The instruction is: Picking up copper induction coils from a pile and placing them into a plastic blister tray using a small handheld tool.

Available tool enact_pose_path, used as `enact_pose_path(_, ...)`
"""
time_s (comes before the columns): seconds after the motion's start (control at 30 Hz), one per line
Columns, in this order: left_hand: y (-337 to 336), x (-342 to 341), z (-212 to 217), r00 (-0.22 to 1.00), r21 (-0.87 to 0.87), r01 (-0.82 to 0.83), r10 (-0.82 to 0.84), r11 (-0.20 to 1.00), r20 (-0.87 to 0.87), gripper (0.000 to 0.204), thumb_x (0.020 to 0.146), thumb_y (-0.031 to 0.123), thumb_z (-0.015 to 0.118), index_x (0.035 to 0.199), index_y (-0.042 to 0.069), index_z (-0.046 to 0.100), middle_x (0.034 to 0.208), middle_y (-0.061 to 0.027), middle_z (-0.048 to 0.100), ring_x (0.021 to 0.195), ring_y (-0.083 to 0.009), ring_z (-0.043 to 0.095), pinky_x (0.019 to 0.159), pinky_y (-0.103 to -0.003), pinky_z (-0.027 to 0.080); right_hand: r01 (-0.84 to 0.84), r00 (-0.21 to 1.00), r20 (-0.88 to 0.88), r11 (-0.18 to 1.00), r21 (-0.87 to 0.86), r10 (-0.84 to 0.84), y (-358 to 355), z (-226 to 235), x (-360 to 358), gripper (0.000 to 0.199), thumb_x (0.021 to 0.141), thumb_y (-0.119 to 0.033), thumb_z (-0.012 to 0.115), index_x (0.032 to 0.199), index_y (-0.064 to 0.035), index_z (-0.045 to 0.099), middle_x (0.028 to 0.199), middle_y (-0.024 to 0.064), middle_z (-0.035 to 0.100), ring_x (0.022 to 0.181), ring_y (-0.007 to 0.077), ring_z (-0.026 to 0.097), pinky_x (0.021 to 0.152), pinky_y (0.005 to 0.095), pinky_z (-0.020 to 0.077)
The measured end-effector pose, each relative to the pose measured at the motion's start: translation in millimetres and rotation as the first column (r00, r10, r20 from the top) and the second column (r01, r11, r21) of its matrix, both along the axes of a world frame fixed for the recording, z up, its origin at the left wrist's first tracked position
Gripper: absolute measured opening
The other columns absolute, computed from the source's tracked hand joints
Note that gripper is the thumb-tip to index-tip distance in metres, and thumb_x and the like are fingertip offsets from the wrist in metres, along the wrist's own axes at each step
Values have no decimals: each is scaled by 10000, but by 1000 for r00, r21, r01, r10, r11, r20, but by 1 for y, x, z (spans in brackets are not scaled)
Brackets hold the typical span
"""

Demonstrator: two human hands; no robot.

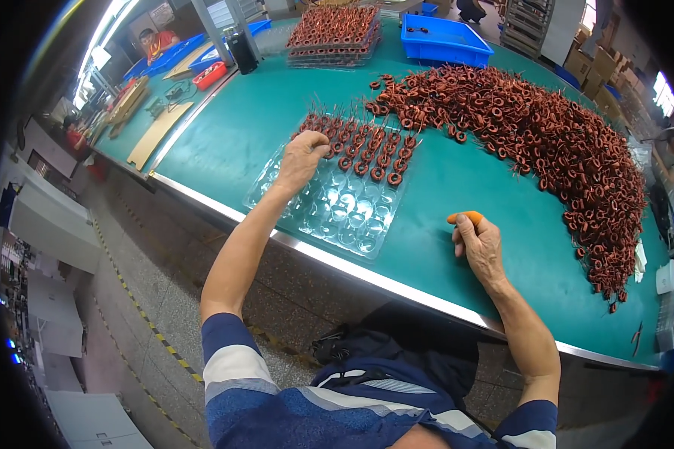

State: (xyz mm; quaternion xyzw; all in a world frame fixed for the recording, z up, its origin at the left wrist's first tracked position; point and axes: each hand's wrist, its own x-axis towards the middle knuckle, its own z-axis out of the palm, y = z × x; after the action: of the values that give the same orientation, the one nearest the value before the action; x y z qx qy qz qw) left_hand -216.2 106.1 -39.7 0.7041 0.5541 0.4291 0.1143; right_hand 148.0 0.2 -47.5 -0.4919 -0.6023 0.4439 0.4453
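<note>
My left hand (305, 159) is over a clear plastic tray (277, 217) with round pockets, its fingers pinched together by the coils. Whatever they may hold is hidden. Copper-coloured ring coils (362, 168) with upright wire leads fill the tray's far rows; bare pockets show in the near part. To the right of the tray, my right hand (481, 247) hovers above the green table, its fingers curled in and the thumb against the index finger. An orange finger cot (464, 218) covers one fingertip. Nothing shows in that hand.
A large heap of loose ring coils (532, 127) curves along the table's far and right side. Stacked filled trays (333, 37) and a blue bin (445, 41) stand at the back. Pliers (636, 339) lie at far right. A person (157, 45) sits at far left.
</note>
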Motion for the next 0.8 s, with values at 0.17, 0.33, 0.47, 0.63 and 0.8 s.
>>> enact_pose_path(0.17,3,0,-10,1000,-14,-5,5,1000,-9,116,816,105,656,903,30,665,850,-125,628,821,-262,623,755,-351,479,-14,1000,13,1000,-26,14,0,0,-1,287,988,-249,538,958,1,675,649,5,575,493,62,508,450,213,387)
enact_pose_path(0.33,5,1,-10,991,23,16,-13,1000,-132,153,816,95,661,949,22,655,883,-135,641,859,-266,635,790,-360,486,-6,999,40,999,-34,7,-1,0,1,279,981,-237,546,961,9,675,651,10,575,495,67,511,453,219,397)
enact_pose_path(0.47,-6,-35,-5,974,151,-49,81,987,-212,339,822,136,679,1119,-6,600,1051,-213,605,1015,-349,585,892,-420,456,1,999,33,998,-71,1,-1,4,-1,270,969,-225,559,976,19,675,656,15,580,502,73,519,461,225,415)
enact_pose_path(0.63,-34,-72,-24,886,-6,-197,175,980,-430,401,874,151,619,1228,-4,513,1218,-277,500,1079,-440,520,911,-459,439,-9,1000,15,995,-104,11,0,6,-1,272,982,-223,539,987,20,660,679,17,569,523,70,512,478,210,410)
enact_pose_path(0.8,-45,-67,-24,879,-20,-94,74,995,-471,359,889,76,551,1226,-27,485,1250,-303,454,1097,-476,487,934,-486,418,-18,1000,19,995,-103,20,6,9,3,269,972,-220,552,983,21,670,688,31,601,528,74,539,482,234,435)
